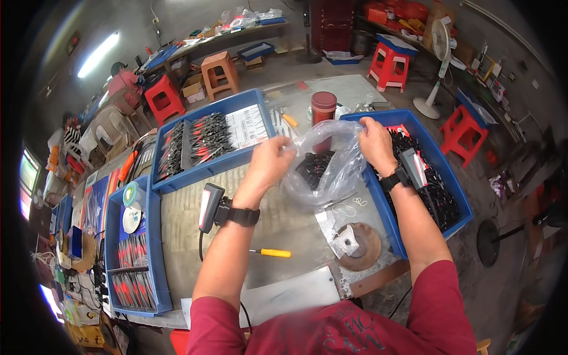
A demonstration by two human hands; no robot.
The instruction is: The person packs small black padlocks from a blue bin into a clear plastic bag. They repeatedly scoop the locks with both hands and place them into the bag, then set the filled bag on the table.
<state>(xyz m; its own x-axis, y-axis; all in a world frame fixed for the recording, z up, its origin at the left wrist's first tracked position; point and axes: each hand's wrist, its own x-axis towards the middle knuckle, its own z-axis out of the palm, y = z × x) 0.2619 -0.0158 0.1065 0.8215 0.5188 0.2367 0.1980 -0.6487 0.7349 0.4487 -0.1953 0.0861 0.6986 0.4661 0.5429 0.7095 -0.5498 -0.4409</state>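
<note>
A clear plastic bag hangs between my two hands over the worktable, with its mouth spread wide. Small black parts lie inside or just behind the film; I cannot tell which. My left hand pinches the bag's left rim, and my right hand grips the right rim. Right beside that hand stands a blue tray piled with black parts. Beyond the bag rises a dark red canister. A yellow-handled screwdriver lies on the table, nearer to my body.
At the far left, a blue tray holds black-and-red tools and a printed sheet. Another blue tray with packaged pieces is at the left edge. A round brown disc and a white plate rest near me. Red stools and a fan stand behind.
</note>
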